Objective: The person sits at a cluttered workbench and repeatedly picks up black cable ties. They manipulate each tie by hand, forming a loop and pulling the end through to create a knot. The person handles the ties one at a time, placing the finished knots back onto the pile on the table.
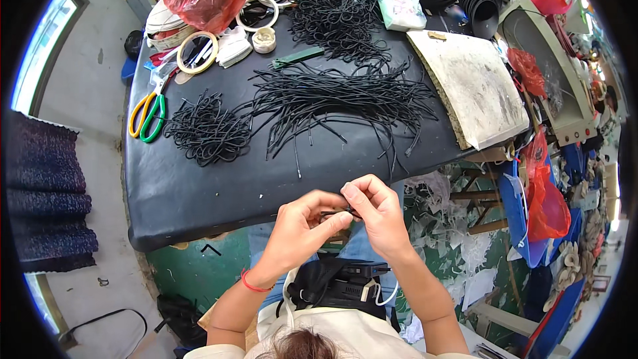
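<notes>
Left-hand grip: thumb and fingers of the left hand [306, 225] drawn together, pinching a thin dark piece [341, 212].
Right-hand grip: thumb and forefinger tips of the right hand [380, 215] pressed together; whether the piece lay between them could not be told.
Thin dark piece: lay between the two hands, mostly covered by fingers; its full length was hidden.
Hand position: close together, at the table's near edge, above the lap.
Black tabletop [219, 193]: near edge slanted up toward the right; rounded corner at the left front.
Room ahead: a strip of tabletop showed between the cords and the near edge, broader at left, narrower at right.
Room at left: tabletop ran on past the left hand to the corner, with green floor [173, 279] beyond.
Room at right: floor strewn with pale scraps [475, 252], then a blue bin [515, 209].
Long black cords [339, 96]: loose bundle across mid-table, several ends trailing toward the near edge.
Small cord heap [209, 129]: just left of the bundle.
Large cord tangle [335, 20]: behind the bundle.
Scissors [157, 91]: yellow and green handles, near the left edge.
Pale board [475, 90]: stained, at the table's right side.
</notes>
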A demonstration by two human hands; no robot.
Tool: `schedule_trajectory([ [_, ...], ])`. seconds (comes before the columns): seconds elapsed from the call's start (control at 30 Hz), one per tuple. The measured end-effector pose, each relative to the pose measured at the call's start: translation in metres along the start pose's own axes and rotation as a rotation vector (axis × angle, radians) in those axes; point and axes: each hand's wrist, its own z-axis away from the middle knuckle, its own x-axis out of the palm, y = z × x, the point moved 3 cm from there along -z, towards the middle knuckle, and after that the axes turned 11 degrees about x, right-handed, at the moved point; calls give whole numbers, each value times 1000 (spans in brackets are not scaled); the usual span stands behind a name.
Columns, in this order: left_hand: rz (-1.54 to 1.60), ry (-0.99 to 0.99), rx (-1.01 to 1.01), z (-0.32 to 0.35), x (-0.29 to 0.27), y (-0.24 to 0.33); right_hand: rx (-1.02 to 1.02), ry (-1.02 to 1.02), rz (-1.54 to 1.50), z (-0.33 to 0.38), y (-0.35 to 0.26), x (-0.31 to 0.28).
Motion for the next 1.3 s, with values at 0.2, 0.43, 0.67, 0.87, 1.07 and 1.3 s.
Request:
schedule_trajectory([
  [0.2,157,-31,-53,4,8,-7,-31,48,-12,5,2,1],
  [0.43,-209,14,92,12,22,-8,-223,243,145,-5,-4,-1],
  [0.67,232,89,22,6,1,-13,-96,155,91,3,-15,-11],
  [0.87,159,6,40,6,8,-16,-81,68,138,4,-8,-9],
  [1.07,54,99,203,5,11,-11,-26,37,142,5,-5,-7],
  [1.3,-242,180,286,7,12,-1,-60,7,79,7,1,-1],
])
